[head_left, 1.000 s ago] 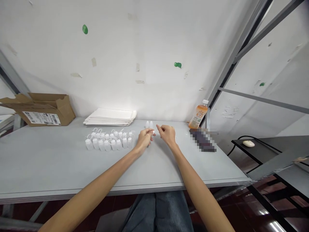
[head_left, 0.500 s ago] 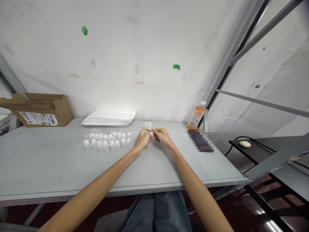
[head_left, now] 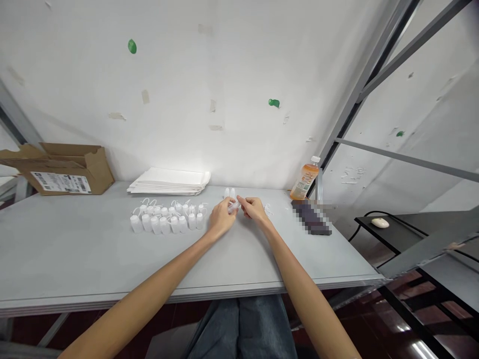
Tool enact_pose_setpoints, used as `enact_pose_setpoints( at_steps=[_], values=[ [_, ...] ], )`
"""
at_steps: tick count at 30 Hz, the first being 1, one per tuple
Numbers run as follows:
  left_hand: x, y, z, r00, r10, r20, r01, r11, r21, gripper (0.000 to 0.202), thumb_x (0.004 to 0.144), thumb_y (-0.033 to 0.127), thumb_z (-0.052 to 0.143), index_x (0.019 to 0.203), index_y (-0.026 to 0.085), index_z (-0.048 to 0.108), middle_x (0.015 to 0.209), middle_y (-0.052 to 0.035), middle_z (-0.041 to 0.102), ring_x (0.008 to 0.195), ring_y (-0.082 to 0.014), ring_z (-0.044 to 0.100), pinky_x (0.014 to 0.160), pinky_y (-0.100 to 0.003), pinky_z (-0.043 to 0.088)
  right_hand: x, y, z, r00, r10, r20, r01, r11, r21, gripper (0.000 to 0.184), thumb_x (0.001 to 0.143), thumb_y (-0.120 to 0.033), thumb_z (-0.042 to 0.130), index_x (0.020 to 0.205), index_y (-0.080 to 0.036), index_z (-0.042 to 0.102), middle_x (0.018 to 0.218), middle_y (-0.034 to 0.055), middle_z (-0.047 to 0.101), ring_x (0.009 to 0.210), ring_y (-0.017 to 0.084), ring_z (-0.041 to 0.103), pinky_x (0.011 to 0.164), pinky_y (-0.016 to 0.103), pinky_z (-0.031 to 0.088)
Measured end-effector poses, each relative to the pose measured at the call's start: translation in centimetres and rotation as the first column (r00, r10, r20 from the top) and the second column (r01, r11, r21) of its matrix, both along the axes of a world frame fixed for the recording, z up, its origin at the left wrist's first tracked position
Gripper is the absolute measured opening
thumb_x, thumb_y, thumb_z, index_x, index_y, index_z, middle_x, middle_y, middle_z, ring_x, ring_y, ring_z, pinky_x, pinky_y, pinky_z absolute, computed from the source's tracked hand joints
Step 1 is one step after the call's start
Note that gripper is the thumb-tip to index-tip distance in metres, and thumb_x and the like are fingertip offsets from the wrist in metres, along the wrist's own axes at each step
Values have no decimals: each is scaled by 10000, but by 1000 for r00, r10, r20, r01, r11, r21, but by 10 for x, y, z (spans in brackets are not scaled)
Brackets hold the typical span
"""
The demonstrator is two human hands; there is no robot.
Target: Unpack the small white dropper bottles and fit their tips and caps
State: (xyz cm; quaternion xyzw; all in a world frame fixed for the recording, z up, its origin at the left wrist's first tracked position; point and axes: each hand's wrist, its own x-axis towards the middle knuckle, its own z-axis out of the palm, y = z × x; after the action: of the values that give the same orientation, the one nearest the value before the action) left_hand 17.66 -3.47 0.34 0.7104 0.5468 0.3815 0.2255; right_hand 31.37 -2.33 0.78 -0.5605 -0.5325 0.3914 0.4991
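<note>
My left hand (head_left: 222, 217) is closed around a small translucent white bottle (head_left: 234, 205), which is tilted up to the right. At that bottle's right end, the thumb and fingers of my right hand (head_left: 253, 208) are pinched together; my fingers hide part of it. Just behind my hands stand two more small white bottles (head_left: 229, 193). To the left, several small white bottles with thin looped straps (head_left: 164, 225) stand in rows on the grey table (head_left: 93, 249). Thin white loops (head_left: 268, 210) lie just right of my right hand.
Along the wall sit an open cardboard box (head_left: 71, 172) and a stack of white envelopes or sheets (head_left: 170, 181). On the right stand an orange drink bottle (head_left: 305, 178) and a dark, blurred-out object (head_left: 311, 218). A white mouse (head_left: 380, 223) rests on a black side shelf.
The small bottle between my hands has tilted and shows more of its length. My left hand has turned slightly around it; my right hand stays at nearly the same spot.
</note>
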Motion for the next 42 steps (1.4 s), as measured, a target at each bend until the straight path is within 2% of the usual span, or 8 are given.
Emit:
enact_pose_setpoints(
  at_steps=[5, 10, 18, 24, 28, 32, 38, 42],
  values=[
    [-1, 1, 1, 1000, 1, 26, -1, 1000, -20, 187, 811, 249, 624, 992, 234, 666, 792, -29, 718, 678, -190, 648, 616, -264, 425, 1, -2, 3, 998, 56, -31, -57, 998, -22, 518, 738, -539, 677, 477, -207, 377, 449, -68, 328, 401, 52, 281, 404, 229, 235],
    [-1, 2, -1, 958, -83, 273, 128, 980, -153, 195, 823, 291, 591, 979, 200, 663, 484, 39, 568, 453, -147, 575, 492, -228, 420, 3, -4, 7, 986, 108, -125, -116, 991, -63, 519, 748, -510, 695, 486, -201, 372, 452, -81, 293, 395, 41, 265, 388, 219, 210],
    [2, 5, -2, 842, -108, 529, 246, 949, -197, 246, 839, 400, 555, 844, 164, 623, 650, 20, 568, 421, -94, 547, 391, -209, 407, 9, -10, 16, 971, 202, -132, -216, 970, -110, 446, 762, -544, 684, 610, -188, 462, 499, -62, 381, 374, 70, 402, 374, 218, 224],
    [0, 6, -2, 871, -121, 477, 184, 979, -89, 428, 863, 552, 502, 632, 192, 514, 415, 60, 429, 388, -100, 492, 441, -209, 399, 9, -11, 19, 954, 238, -183, -253, 965, -65, 365, 794, -474, 640, 648, -174, 490, 598, -35, 441, 387, 71, 436, 390, 227, 242],
    [1, 2, 3, 847, -70, 527, 170, 975, -144, 505, 866, 627, 453, 641, 183, 539, 373, 66, 379, 351, -114, 474, 420, -225, 394, 9, -13, 22, 938, 290, -189, -302, 952, -40, 339, 787, -453, 634, 657, -172, 496, 601, -34, 442, 394, 73, 440, 397, 230, 248],
    [-1, 1, 6, 847, -75, 527, 172, 975, -138, 534, 879, 647, 421, 673, 170, 547, 474, 31, 476, 399, -115, 531, 421, -218, 410, 7, -14, 23, 950, 260, -172, -270, 962, -40, 349, 786, -442, 637, 622, -188, 461, 524, -55, 385, 389, 83, 427, 390, 231, 252],
    [-2, 2, 6, 885, -143, 443, 144, 989, 31, 385, 791, 508, 632, 1028, 212, 562, 735, 37, 573, 504, -97, 596, 460, -188, 423, 8, -9, 20, 980, 97, -176, -100, 995, -7, 419, 809, -426, 608, 525, -203, 396, 458, -60, 326, 360, 65, 338, 366, 233, 222],
    [-1, 3, 3, 876, -189, 444, 194, 980, 34, 368, 783, 479, 635, 1018, 209, 547, 763, 35, 577, 504, -94, 592, 468, -193, 419, 10, -7, 19, 979, 73, -193, -74, 997, 3, 438, 794, -433, 624, 498, -206, 395, 440, -56, 316, 367, 67, 324, 362, 230, 219]
  ],
)
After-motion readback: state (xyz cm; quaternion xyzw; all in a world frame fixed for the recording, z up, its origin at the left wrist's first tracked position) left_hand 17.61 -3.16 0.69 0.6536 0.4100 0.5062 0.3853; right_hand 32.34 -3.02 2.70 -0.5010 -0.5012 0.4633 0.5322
